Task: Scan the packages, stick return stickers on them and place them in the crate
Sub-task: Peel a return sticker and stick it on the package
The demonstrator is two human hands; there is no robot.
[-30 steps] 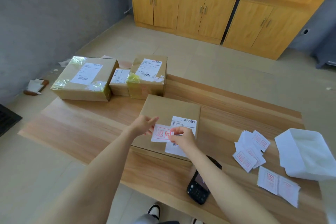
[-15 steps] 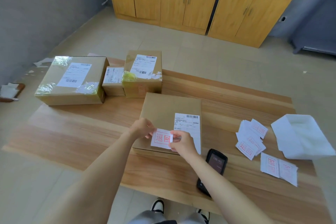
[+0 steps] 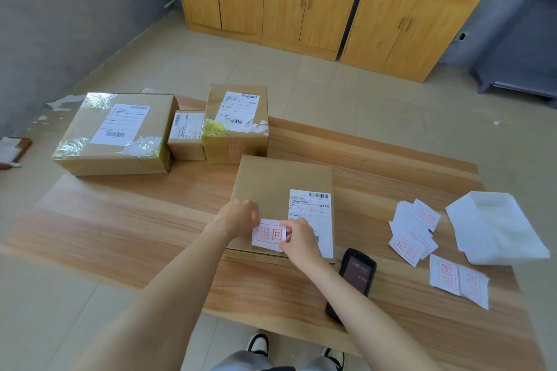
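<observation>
Head view: the left hand [image 3: 241, 217] and right hand [image 3: 298, 239] each pinch an edge of one return sticker [image 3: 269, 234] with curled fingers, over the near edge of a flat package [image 3: 271, 184] mid-table [image 3: 120, 220]; whether the sticker touches it is unclear; three more packages [image 3: 185, 135] sit at the far left corner; the right forearm hides part of the scanner [image 3: 358, 274]; the loose stickers [image 3: 413, 232] by the right edge overlap, so their count is unclear.

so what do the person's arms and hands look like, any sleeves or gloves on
Both hands are bare: no gloves or watch can be seen on the left hand or the right hand. Both forearms are uncovered as far back as the frame shows, so no sleeve is in view.
</observation>
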